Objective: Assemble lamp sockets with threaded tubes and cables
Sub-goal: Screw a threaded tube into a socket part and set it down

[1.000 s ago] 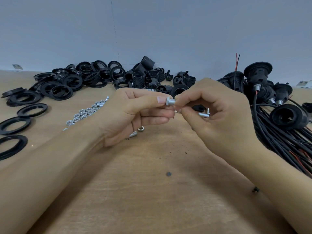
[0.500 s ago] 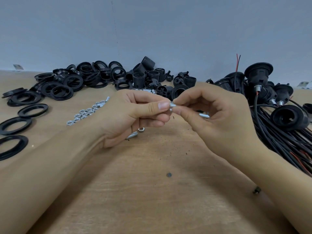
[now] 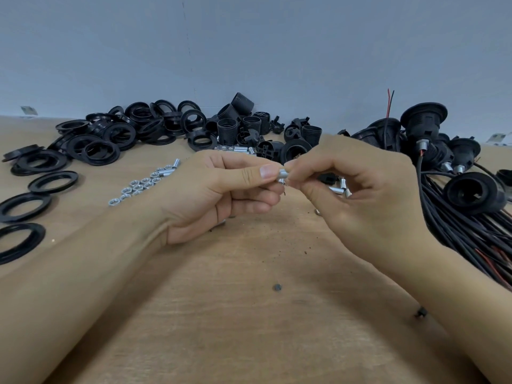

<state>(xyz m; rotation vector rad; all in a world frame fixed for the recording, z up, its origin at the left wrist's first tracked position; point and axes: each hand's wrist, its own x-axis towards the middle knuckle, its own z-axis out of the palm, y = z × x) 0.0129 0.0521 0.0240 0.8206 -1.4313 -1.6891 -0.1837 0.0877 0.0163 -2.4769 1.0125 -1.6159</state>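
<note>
A small silver threaded tube is held above the middle of the wooden table. My left hand pinches it between thumb and fingers from the left. My right hand pinches its other end from the right, fingers curled. Whether a nut sits on the tube is hidden by the fingertips. More silver tubes lie on the table behind my right hand. Silver nuts lie in rows to the left.
Black rings are heaped at the back left, and single rings lie along the left edge. Black socket bodies are piled at the back centre. Assembled sockets with black cables fill the right side.
Both hands stay together at the centre. The fingertips have shifted slightly around the tube, which now shows more between them.
</note>
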